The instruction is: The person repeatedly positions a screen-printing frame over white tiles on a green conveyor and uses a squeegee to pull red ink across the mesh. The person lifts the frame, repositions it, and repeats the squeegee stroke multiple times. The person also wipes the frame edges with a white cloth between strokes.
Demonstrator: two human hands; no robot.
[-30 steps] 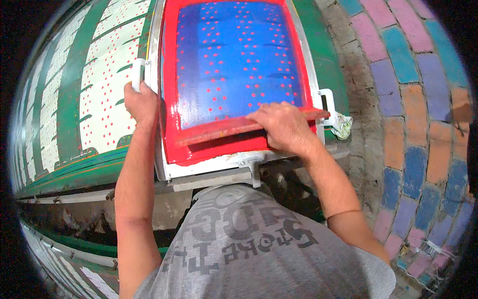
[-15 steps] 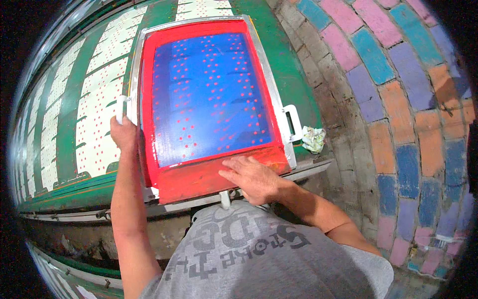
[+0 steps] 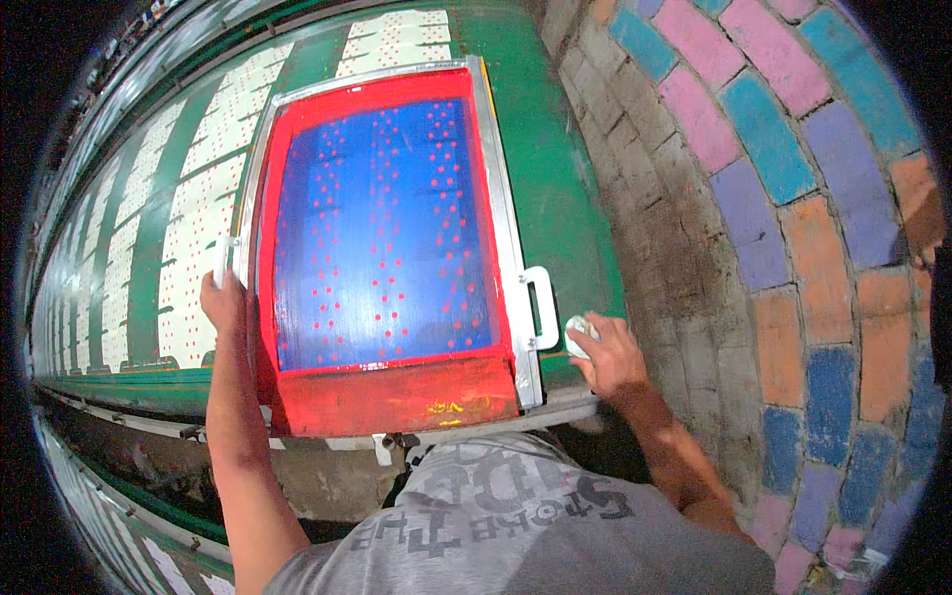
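Note:
A screen-printing frame (image 3: pixel 500 248) with metal edges lies on the green table. Its blue mesh (image 3: pixel 387 228) carries rows of red dots inside a red border (image 3: pixel 397 397). My left hand (image 3: pixel 226 305) is closed round the white handle (image 3: pixel 223 256) on the frame's left side. Past the right handle (image 3: pixel 542 307), near the table's right edge, my right hand (image 3: pixel 615 359) has its fingers closed on a crumpled whitish rag (image 3: pixel 578 335). The hand itself hides part of that rag.
White panels (image 3: pixel 198 218) with red dots lie in rows on the green table (image 3: pixel 560 198) to the left and beyond the frame. A rail (image 3: pixel 565 407) runs along the near edge. Right of the table is a floor of painted bricks (image 3: pixel 764 139). Another person's hand (image 3: pixel 924 218) shows at the far right.
My right hand has gone from the frame's lower red border to the rag on the right and closed on it. My left hand stays on its handle. The view has shifted.

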